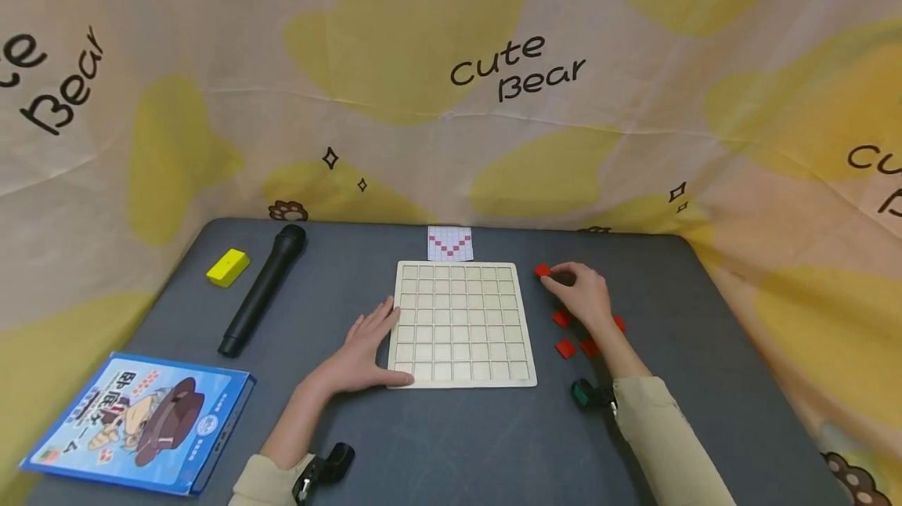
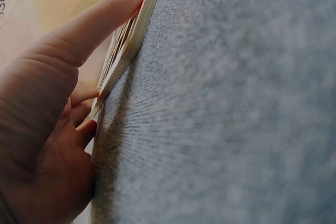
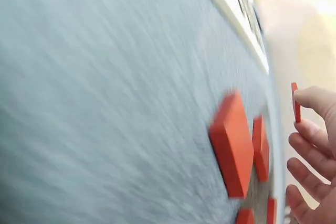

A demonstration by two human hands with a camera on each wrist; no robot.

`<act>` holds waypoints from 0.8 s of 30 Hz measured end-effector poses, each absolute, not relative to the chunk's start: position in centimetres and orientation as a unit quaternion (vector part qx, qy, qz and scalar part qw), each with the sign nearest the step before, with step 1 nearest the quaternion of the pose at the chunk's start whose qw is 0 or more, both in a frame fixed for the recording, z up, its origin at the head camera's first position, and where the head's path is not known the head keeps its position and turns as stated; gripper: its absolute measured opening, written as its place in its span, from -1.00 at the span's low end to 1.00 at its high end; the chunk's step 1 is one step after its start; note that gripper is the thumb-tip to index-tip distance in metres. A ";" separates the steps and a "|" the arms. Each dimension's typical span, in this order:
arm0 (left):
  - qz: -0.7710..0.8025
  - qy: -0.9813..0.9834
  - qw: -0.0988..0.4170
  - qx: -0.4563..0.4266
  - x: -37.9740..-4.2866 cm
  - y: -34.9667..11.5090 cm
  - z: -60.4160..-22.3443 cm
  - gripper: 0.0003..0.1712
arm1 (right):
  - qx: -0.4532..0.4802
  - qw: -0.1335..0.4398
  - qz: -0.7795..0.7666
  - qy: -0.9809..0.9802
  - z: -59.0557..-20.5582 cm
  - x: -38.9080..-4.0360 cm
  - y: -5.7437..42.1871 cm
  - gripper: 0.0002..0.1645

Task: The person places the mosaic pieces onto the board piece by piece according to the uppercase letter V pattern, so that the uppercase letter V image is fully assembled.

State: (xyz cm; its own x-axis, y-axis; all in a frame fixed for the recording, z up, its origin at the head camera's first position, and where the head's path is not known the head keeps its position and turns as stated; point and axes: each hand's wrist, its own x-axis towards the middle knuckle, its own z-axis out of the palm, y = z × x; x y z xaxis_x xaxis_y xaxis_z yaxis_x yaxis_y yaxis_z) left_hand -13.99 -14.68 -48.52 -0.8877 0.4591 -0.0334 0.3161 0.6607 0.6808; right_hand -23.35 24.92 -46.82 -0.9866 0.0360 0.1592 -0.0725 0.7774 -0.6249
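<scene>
A pale square grid board point(image 1: 463, 326) lies in the middle of the dark table. My left hand point(image 1: 359, 353) rests at its left side, thumb on the lower left corner and fingers spread along the edge; in the left wrist view the thumb point(image 2: 100, 24) lies over the board's rim. To the right of the board, my right hand point(image 1: 583, 294) pinches a red square tile point(image 3: 296, 102) between thumb and index finger, raised off the table in the right wrist view. Several more red tiles point(image 1: 565, 348) lie below and around that hand.
Behind the board sits a small pattern card point(image 1: 450, 243) with a red V of squares. On the left are a yellow block point(image 1: 228, 268), a black cylindrical stick point(image 1: 262, 290) and a blue box point(image 1: 141, 421). A patterned cloth point(image 1: 395, 36) hangs behind the table.
</scene>
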 end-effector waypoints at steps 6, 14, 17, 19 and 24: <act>0.348 0.906 0.098 0.219 -14.0 -14.7 -48.4 0.29 | 0.065 0.077 0.363 -0.926 -46.4 -20.7 22.5 -0.61; 0.332 0.914 0.096 0.213 -14.0 -14.6 -48.1 0.28 | 0.178 0.043 0.363 -0.913 -46.0 -17.2 18.5 -0.76; 0.322 0.919 0.093 0.210 -14.0 -14.6 -48.1 0.27 | 0.224 0.035 0.363 -0.904 -46.1 -16.3 17.3 -0.78; 0.318 0.921 0.091 0.208 -14.0 -14.5 -48.1 0.26 | 0.248 0.031 0.352 -0.902 -46.2 -15.8 16.6 -0.78; 0.314 0.923 0.089 0.203 -14.0 -14.4 -48.2 0.25 | 0.278 0.036 0.306 -0.910 -46.4 -15.0 15.7 -0.77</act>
